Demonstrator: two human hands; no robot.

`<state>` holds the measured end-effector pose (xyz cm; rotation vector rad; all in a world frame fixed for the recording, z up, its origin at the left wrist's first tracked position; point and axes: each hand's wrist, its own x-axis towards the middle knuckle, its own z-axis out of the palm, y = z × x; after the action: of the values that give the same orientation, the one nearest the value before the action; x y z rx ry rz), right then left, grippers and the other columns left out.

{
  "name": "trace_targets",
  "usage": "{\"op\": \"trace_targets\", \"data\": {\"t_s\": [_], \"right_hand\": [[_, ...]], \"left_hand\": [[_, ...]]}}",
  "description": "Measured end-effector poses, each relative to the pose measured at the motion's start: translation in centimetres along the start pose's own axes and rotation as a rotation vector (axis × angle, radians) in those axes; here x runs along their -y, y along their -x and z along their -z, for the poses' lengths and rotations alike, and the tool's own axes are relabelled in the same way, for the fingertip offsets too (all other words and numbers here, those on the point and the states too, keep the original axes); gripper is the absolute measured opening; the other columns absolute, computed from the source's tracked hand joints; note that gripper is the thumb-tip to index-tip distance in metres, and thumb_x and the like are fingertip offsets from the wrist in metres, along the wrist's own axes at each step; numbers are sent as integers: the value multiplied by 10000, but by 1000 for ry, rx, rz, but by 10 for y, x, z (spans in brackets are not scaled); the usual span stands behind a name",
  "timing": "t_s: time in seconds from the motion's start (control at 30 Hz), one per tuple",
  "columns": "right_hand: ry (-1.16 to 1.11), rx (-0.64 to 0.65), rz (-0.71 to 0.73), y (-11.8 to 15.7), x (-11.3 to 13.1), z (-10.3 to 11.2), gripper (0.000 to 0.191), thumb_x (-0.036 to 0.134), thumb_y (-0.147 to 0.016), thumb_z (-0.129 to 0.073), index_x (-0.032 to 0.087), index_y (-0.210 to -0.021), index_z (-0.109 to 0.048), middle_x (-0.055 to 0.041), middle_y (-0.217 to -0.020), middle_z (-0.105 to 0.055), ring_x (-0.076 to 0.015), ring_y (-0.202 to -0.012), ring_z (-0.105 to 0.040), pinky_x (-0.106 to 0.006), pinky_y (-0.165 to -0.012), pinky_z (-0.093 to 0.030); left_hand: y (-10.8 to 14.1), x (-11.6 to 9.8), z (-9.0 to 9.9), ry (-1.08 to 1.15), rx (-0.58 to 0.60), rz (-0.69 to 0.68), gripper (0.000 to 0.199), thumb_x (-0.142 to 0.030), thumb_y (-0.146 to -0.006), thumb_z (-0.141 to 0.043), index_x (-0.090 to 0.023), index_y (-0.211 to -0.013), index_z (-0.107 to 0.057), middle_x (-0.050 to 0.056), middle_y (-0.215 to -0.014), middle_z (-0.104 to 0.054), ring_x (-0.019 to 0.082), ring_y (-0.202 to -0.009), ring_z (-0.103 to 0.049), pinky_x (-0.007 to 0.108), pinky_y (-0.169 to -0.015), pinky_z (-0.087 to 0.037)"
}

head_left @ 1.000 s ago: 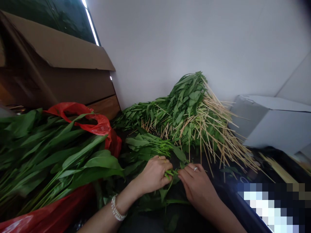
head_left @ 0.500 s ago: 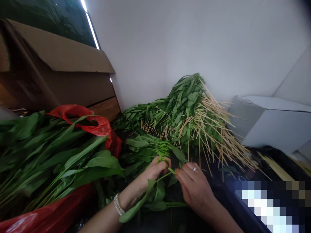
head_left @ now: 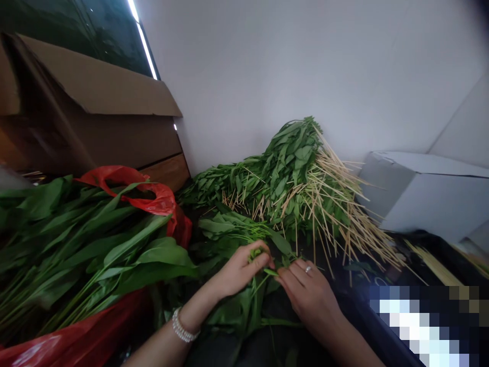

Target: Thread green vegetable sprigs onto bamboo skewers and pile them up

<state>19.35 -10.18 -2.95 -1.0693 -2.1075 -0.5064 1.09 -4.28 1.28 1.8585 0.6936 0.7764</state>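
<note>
Leafy green stems are gripped in my left hand, its thumb and fingers curled round them. Close beside it, my right hand pinches a pale green stem piece between thumb and fingertips. Long green leaves hang below both hands over a dark surface. A small bunch of cut leafy stems lies just beyond my left hand. What sits deep inside either grip is hidden.
On the left, a red plastic bag holds long-stemmed leaves, with a cardboard box behind. Leaves on thin wooden skewers are heaped against the wall. A white box and more skewers stand right.
My left hand has turned, bringing its thumb over the stems. The large leaf that stretched toward my left wrist has swung down below the hands. My right hand has barely moved.
</note>
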Motion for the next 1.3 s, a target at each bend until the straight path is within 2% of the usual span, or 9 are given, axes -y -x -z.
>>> {"op": "trace_targets", "data": {"t_s": [0.17,0.3,0.43,0.67,0.8,0.93,1.07,1.13,1.3], "right_hand": [[68,66,-9,7,-1,-9,223,64,-921,-421,153,-810,-593,-51,-719,-532,-212,-719,-456,-344,-694,-335],[104,160,-13,7,2,-13,226,35,-876,-415,167,-795,-580,-55,-736,-537,-226,-730,-457,-356,-695,-336],[57,120,-36,2,7,-9,248,68,-880,-425,190,-691,-529,-34,-673,-510,-206,-698,-448,-343,-679,-333],[-647,132,-579,-6,4,8,280,243,-936,-385,208,-677,-486,12,-651,-518,-138,-633,-506,-254,-595,-383],[-782,93,-843,-4,-14,10,261,358,-918,-429,202,-802,-603,10,-647,-560,-154,-643,-561,-260,-604,-431],[-659,135,-792,0,-20,10,405,302,-837,-541,207,-1230,-557,12,-758,-611,-154,-635,-563,-272,-586,-437],[-688,458,-543,2,-10,16,78,175,-777,-638,222,-838,-648,20,-776,-616,-139,-706,-575,-255,-639,-430],[-676,618,-427,3,-3,19,138,117,-705,-713,218,-740,-626,32,-786,-616,-142,-763,-577,-247,-668,-419],[-662,652,-322,5,3,18,163,62,-769,-657,210,-733,-599,35,-821,-623,-137,-831,-578,-248,-739,-412]], "left_hand": [[5,2,-1,-526,134,-39,236,-380,-912,-575,-196,-1059,-595,44,-970,-660,194,-880,-601,282,-799,-436],[5,6,1,-688,212,-64,204,-364,-940,-530,-181,-991,-604,55,-900,-648,206,-867,-603,279,-769,-444],[5,5,0,-725,276,-143,216,-328,-957,-495,-173,-843,-594,33,-793,-605,192,-809,-571,275,-751,-434],[4,2,-4,-277,164,-121,258,-352,-968,-451,-172,-868,-606,32,-812,-612,158,-768,-551,270,-753,-439],[0,6,12,203,-53,-65,306,-414,-946,-491,-160,-793,-570,3,-683,-549,127,-639,-513,244,-646,-431],[-4,10,31,643,-257,-68,284,-424,-912,-566,-173,-782,-538,-5,-685,-551,146,-695,-563,288,-722,-485],[-6,6,45,886,-354,-49,260,-392,-852,-674,-174,-807,-541,-39,-645,-478,96,-617,-504,182,-572,-463],[-6,3,51,923,-377,-69,267,-378,-829,-708,-167,-807,-546,-56,-605,-412,72,-564,-446,120,-470,-378],[-5,0,64,911,-422,-114,304,-386,-795,-746,-153,-787,-550,-83,-550,-301,51,-485,-344,97,-409,-319]]}}
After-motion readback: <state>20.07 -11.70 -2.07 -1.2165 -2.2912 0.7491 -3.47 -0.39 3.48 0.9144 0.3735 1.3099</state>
